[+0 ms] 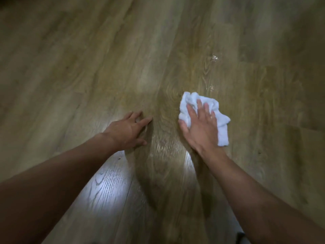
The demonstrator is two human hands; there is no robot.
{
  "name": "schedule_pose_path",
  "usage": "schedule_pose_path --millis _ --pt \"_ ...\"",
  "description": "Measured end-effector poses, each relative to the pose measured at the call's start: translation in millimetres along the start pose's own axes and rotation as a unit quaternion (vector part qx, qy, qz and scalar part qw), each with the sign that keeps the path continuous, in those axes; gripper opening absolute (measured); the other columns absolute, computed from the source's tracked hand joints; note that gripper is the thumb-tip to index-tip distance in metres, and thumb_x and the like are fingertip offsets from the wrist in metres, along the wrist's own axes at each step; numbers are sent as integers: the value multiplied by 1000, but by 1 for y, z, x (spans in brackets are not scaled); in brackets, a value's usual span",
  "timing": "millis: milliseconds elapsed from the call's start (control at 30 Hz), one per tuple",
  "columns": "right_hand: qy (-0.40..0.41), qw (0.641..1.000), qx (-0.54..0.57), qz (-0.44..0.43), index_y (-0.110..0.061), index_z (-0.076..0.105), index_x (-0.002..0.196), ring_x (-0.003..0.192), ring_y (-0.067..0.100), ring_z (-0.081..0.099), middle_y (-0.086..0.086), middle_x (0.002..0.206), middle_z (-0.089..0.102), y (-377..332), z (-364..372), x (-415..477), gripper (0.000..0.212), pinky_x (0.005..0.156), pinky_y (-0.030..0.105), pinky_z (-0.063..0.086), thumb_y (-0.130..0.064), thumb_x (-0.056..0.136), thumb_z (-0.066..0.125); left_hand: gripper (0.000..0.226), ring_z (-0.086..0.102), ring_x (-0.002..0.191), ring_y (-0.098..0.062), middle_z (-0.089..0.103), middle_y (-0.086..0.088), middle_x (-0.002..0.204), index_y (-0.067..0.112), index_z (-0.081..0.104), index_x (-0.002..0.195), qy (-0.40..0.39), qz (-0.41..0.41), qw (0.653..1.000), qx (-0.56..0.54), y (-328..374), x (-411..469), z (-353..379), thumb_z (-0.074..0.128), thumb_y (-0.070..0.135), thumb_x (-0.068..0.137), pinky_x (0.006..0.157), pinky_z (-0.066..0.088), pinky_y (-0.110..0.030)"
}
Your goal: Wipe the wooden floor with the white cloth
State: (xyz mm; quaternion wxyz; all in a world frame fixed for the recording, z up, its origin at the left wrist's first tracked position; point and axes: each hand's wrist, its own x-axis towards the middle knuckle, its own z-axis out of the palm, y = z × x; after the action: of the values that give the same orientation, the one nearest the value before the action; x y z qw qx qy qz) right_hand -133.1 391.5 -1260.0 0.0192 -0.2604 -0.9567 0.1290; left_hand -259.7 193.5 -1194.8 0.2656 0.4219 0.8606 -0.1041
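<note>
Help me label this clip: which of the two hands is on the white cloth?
The right hand: it presses flat on the white cloth, fingers straight. The left hand rests on the bare floor.

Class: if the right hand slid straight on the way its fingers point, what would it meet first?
Probably the small wet glint just beyond the white cloth that the right hand presses, though it may lie slightly right of that line. Otherwise only bare wooden floor, as far as the picture shows.
</note>
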Motion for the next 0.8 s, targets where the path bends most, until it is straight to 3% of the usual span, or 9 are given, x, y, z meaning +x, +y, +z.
schedule_pose_path --millis 133,233,333,467,600,667,733,800 --pt "-27 985 -16 -171 -24 44 143 144 28 25 5 155 32 -43 14 -28 62 115 46 17 -54 90 29 90 10 146 -26 0 -7 159 33 0 151 0 7 999 54 -12 -9 5 57 55 85 105 39 -45" --pt "-44 970 -13 -237 -29 47 141 144 23 28 0 154 34 -15 6 -51 58 116 44 18 -56 91 35 89 14 145 -27 2 -9 159 33 1 151 -12 14 998 61 -16 -5 -1 60 50 85 104 40 -46" --pt "-22 987 -18 -161 -29 44 143 143 25 28 2 153 35 24 -5 -38 59 115 45 19 -56 92 30 84 21 141 -29 8 -8 157 33 9 149 2 5 1000 29 -9 -2 -2 62 45 85 101 44 -47" --pt "-12 999 19 -39 -24 34 148 146 32 18 6 157 26 -20 1 12 58 116 47 13 -48 96 31 78 18 143 -28 7 -6 157 32 6 150 24 -2 1000 19 -9 -5 7 55 44 90 99 44 -47" --pt "-55 985 31 -159 -23 44 142 144 32 24 6 155 32 -75 19 -1 61 115 49 20 -49 89 29 73 28 139 -31 17 -9 157 24 9 151 95 -17 994 -60 -8 -6 3 32 55 90 104 39 -49" --pt "-80 967 43 -238 -25 52 133 142 27 31 4 149 41 -66 14 -25 54 112 48 25 -50 88 37 72 34 137 -30 26 -9 155 22 17 150 159 71 984 25 -4 -6 -3 15 57 88 103 42 -45" --pt "-97 949 86 -288 -31 53 130 141 19 31 -1 145 45 -42 7 -37 45 114 42 22 -51 90 45 59 47 128 -30 44 -8 145 21 29 143 197 219 951 91 4 -2 -2 20 50 93 97 47 -42" --pt "-104 945 121 -286 -35 55 130 140 12 32 -5 143 48 -17 -2 -38 44 115 37 20 -54 91 48 55 52 123 -30 49 -8 140 18 30 142 182 286 938 78 18 4 7 23 47 96 94 49 -43"
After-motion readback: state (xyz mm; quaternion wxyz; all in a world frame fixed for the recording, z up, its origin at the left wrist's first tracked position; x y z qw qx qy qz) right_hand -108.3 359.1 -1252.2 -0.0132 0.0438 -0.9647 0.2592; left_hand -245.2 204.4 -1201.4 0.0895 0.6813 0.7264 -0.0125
